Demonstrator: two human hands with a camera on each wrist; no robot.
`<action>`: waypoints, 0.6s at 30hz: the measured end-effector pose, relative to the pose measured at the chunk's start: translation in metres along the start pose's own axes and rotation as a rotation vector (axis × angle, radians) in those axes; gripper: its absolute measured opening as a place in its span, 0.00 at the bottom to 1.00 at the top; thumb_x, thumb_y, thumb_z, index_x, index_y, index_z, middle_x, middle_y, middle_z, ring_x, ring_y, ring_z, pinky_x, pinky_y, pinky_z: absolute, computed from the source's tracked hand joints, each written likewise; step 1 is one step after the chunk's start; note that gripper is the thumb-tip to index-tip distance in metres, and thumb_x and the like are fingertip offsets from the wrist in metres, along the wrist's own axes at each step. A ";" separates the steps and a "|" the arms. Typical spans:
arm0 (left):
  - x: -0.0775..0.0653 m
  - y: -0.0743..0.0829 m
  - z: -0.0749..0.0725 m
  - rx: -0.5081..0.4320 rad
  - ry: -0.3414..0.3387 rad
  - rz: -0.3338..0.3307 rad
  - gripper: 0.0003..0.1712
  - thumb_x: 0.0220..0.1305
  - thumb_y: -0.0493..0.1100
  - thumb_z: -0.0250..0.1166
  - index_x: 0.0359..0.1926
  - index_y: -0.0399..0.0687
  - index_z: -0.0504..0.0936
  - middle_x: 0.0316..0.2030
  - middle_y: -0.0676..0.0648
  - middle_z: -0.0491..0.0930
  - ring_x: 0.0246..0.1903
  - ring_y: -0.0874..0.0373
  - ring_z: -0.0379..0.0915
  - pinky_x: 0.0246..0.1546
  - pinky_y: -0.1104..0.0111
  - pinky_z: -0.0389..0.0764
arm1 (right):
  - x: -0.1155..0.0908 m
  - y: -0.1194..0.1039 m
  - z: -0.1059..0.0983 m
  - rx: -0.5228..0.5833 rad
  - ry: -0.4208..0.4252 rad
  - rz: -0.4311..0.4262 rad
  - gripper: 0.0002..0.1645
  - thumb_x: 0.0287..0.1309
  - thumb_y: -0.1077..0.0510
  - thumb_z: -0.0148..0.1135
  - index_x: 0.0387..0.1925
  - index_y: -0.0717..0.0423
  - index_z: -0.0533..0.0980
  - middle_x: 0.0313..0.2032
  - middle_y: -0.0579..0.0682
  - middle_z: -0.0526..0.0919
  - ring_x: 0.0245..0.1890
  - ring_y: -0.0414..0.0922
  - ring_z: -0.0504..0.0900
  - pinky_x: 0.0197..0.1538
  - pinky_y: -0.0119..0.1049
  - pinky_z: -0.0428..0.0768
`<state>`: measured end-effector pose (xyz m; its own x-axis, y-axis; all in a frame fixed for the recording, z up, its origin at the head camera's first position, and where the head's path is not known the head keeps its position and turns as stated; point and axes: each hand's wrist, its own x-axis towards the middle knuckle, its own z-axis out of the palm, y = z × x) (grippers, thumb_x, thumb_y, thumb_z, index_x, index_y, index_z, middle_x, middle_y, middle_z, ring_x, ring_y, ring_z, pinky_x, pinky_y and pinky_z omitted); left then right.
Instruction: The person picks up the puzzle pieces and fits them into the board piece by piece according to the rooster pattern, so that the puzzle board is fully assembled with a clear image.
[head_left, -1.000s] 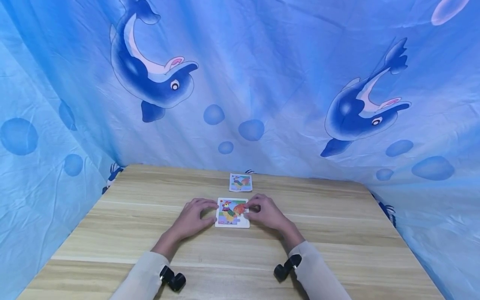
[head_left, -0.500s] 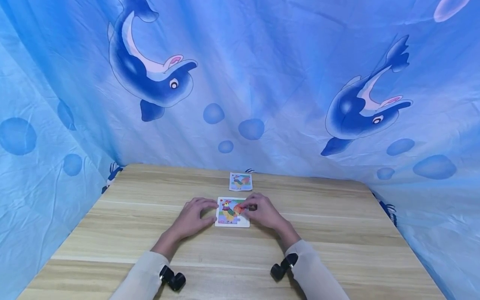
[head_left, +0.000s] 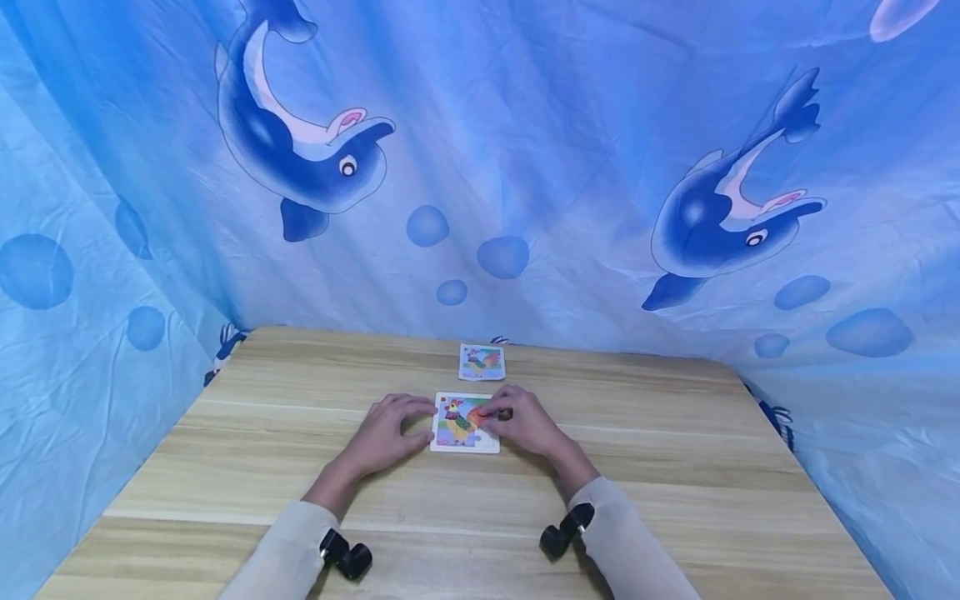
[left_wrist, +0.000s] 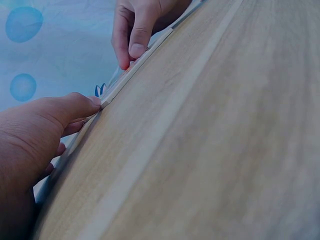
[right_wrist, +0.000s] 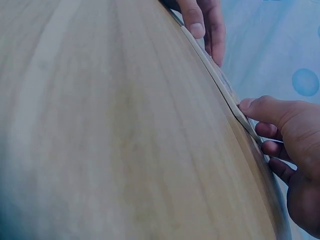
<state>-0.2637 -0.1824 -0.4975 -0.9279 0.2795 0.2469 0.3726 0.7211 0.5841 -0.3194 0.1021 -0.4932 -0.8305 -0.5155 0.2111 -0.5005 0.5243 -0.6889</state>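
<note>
A small jigsaw puzzle board (head_left: 453,427) with a white frame and a rooster picture lies flat on the table. Its lower right part shows bare white. My left hand (head_left: 386,435) grips the board's left side, fingers at the upper corner and thumb lower down; the left wrist view shows that thumb at the edge. Over the right half, my right hand (head_left: 525,423) pinches an orange-red puzzle piece (left_wrist: 131,63) between thumb and index finger, at the rooster's tail. The fingers mostly hide this piece. In the right wrist view, the right thumb (right_wrist: 252,105) overlaps the board's edge.
Behind the board lies a picture card (head_left: 482,362) showing the same rooster. The wooden table (head_left: 645,433) ends at a blue curtain (head_left: 570,167) printed with dolphins and bubbles. Each sleeve carries a black wrist camera (head_left: 347,557).
My right hand has moved a little left over the board with the orange-red puzzle piece, then stays nearly still. My left hand keeps its place at the board's left side.
</note>
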 end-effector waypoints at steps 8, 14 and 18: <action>0.001 0.000 -0.001 0.006 0.000 0.000 0.23 0.63 0.51 0.73 0.59 0.58 0.85 0.65 0.50 0.80 0.69 0.45 0.69 0.70 0.42 0.65 | -0.005 -0.002 -0.015 0.035 -0.028 0.030 0.11 0.62 0.54 0.72 0.46 0.46 0.89 0.44 0.44 0.84 0.44 0.41 0.81 0.48 0.32 0.81; 0.000 -0.001 -0.001 0.003 0.001 -0.002 0.23 0.63 0.51 0.73 0.59 0.58 0.85 0.65 0.50 0.80 0.69 0.45 0.69 0.70 0.42 0.65 | -0.025 0.006 -0.039 0.017 0.016 0.042 0.13 0.62 0.54 0.72 0.48 0.50 0.87 0.47 0.45 0.86 0.49 0.43 0.85 0.56 0.39 0.85; -0.001 -0.001 0.000 0.001 0.000 0.004 0.23 0.63 0.52 0.72 0.59 0.58 0.85 0.65 0.49 0.80 0.69 0.45 0.69 0.70 0.41 0.65 | -0.047 0.014 -0.061 -0.015 0.036 0.088 0.12 0.61 0.53 0.73 0.46 0.49 0.87 0.45 0.43 0.87 0.47 0.42 0.85 0.54 0.37 0.85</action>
<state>-0.2632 -0.1839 -0.4986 -0.9264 0.2824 0.2491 0.3763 0.7204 0.5826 -0.3022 0.1749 -0.4703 -0.8794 -0.4425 0.1754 -0.4288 0.5765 -0.6955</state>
